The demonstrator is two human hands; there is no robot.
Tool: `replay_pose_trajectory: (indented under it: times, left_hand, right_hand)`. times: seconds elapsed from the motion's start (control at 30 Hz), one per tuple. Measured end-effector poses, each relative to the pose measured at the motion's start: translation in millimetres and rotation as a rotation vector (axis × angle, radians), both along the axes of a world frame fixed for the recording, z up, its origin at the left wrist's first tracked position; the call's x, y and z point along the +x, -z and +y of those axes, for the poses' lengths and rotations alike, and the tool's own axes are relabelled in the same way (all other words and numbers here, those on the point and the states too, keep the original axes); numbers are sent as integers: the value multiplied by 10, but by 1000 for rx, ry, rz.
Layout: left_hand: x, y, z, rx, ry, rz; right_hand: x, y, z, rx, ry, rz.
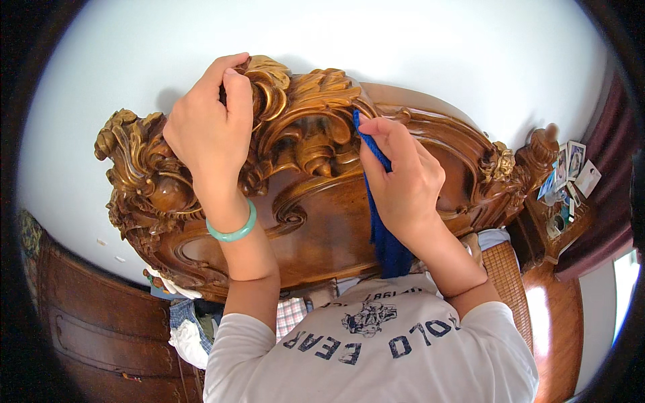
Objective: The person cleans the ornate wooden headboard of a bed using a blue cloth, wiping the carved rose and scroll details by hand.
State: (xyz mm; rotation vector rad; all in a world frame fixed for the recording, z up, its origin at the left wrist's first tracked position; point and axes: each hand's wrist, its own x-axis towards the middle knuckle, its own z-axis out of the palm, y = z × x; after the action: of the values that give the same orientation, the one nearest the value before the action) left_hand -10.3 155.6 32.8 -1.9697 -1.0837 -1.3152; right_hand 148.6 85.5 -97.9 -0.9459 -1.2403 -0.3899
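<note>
A carved wooden headboard (327,216) with scrolls and leaf shapes stands against a white wall. My left hand (214,111), a green bangle (233,236) on its wrist, rests at the top left of the carved crest (322,90), its thumb and fingers bent around a carved edge. What lies under the palm is hidden. My right hand (403,171) pinches a blue cloth (390,247) between thumb and fingers at the right side of the crest. The cloth's upper edge touches the carving, and the rest hangs down in front of the panel.
Photos (575,158) and small items lie on a wooden nightstand (569,237) at the right, beside a dark curtain (599,176). A woven mat (506,287) and folded clothes (194,322) show below the headboard. A dark wooden cabinet (106,332) is at the lower left.
</note>
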Motion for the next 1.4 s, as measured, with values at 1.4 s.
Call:
replay_pose_trajectory:
  times: [1.4]
  left_hand:
    - [11,56,37,70,40,-20]
  right_hand:
    - [278,193,-204,-274,-357,375]
